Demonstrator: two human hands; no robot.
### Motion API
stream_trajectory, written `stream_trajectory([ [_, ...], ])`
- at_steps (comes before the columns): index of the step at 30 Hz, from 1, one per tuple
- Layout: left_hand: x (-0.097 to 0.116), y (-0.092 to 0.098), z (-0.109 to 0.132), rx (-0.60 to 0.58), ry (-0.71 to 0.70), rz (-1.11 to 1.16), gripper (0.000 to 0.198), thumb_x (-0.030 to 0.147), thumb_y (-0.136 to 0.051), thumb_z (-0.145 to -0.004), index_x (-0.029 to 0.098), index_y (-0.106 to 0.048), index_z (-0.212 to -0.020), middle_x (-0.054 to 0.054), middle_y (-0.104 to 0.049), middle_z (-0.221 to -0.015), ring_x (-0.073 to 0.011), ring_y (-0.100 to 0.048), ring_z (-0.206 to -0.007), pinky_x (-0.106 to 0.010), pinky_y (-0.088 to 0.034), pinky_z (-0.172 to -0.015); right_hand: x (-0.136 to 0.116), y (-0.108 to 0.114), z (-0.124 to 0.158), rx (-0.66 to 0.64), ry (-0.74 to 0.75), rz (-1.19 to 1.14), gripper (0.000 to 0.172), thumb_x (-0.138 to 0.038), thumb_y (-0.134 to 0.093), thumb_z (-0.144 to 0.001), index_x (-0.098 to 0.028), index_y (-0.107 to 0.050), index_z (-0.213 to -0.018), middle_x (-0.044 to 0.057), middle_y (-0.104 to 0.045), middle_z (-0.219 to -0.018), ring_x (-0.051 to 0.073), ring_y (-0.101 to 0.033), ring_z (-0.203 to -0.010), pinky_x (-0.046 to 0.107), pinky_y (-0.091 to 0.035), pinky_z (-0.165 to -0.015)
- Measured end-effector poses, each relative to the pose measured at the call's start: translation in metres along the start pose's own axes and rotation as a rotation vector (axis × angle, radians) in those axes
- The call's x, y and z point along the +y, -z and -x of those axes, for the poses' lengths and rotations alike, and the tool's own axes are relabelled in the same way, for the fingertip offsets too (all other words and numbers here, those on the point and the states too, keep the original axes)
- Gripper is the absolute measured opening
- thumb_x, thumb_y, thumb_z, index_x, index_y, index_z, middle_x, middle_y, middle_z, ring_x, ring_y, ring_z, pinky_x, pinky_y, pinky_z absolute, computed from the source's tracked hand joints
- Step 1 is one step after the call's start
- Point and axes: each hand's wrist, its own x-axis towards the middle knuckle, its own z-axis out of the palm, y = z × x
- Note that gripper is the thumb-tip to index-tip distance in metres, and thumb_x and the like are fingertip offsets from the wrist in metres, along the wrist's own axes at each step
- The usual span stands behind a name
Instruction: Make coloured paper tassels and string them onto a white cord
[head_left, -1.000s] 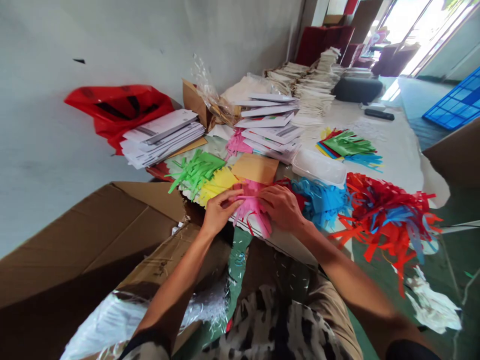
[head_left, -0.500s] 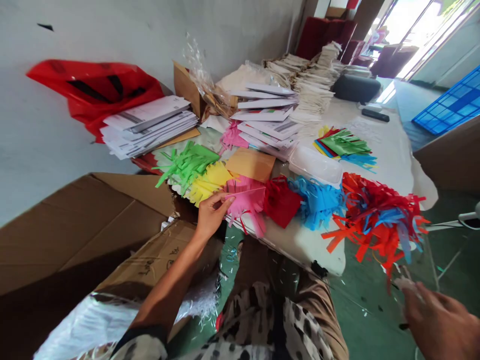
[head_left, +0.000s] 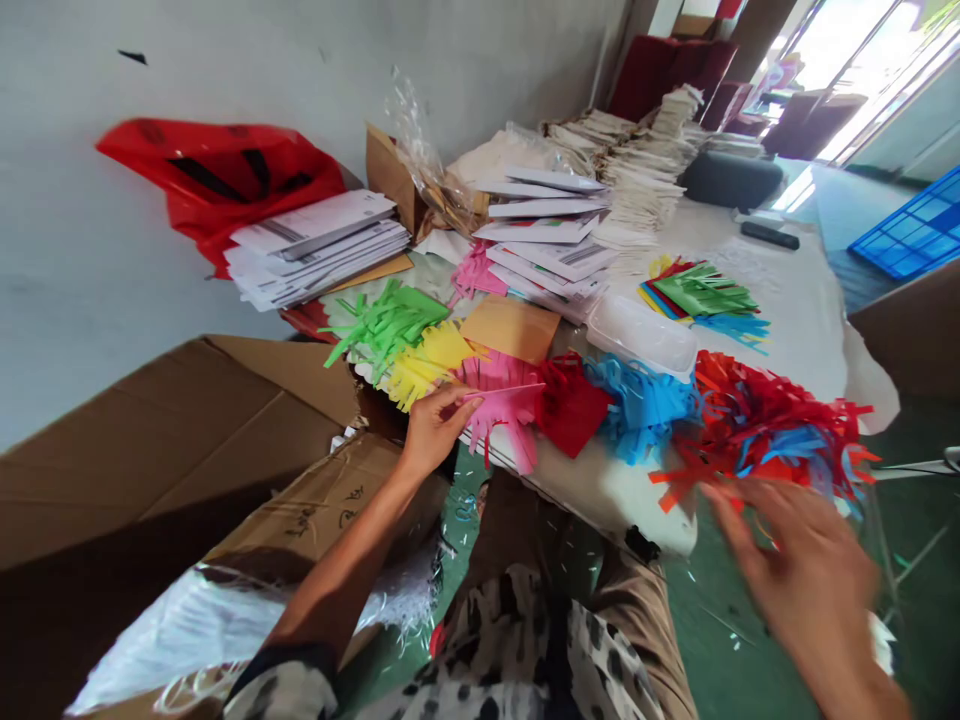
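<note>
My left hand (head_left: 439,425) pinches the edge of a thin pink sheet (head_left: 506,390) between thumb and fingers. That sheet is over a pile of pink fringed paper (head_left: 517,430) at the table's front edge. My right hand (head_left: 806,575) is in front of a heap of red, orange and blue fringed paper (head_left: 787,420). Motion smears its fingers, so I cannot tell whether they hold anything. Green fringed paper (head_left: 397,320), yellow fringed paper (head_left: 427,360), red fringed paper (head_left: 574,405) and blue fringed paper (head_left: 637,400) lie along the same edge.
A clear plastic tray (head_left: 641,335) and a tan card (head_left: 510,325) sit behind the piles. Further back are stacked white envelopes (head_left: 322,240) and a red bag (head_left: 232,180). An open cardboard box (head_left: 142,430) stands at left, a blue crate (head_left: 911,230) at right.
My right hand has moved up and left from the lower right corner, toward the red and orange heap. My left hand still pinches the pink sheet. The view has shifted slightly.
</note>
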Motion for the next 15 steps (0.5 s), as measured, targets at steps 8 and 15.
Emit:
stream_trajectory([
  [8, 0.003, 0.0, 0.001, -0.045, -0.048, -0.017, 0.023, 0.042, -0.072, -0.097, 0.022, -0.082, -0.1, -0.005, -0.079, -0.093, -0.0195, -0.071, -0.087, -0.032, -0.055, -0.083, -0.148, -0.102, -0.13, -0.207, 0.506, -0.207, 0.021, -0.036, -0.063, -0.102, -0.02, -0.07, -0.116, 0.012, -0.075, -0.119, 0.03, -0.063, -0.107, 0.042, -0.039, -0.09],
  [15, 0.013, 0.011, 0.001, -0.042, -0.071, -0.022, 0.029, 0.042, -0.079, -0.092, 0.022, -0.08, -0.114, -0.007, -0.078, -0.106, -0.0217, -0.07, -0.099, -0.034, -0.053, -0.093, -0.147, -0.115, -0.146, -0.283, 0.629, -0.344, 0.025, -0.029, -0.062, -0.105, -0.021, -0.076, -0.086, 0.004, -0.078, -0.09, 0.021, -0.065, -0.092, 0.038, -0.033, -0.087],
])
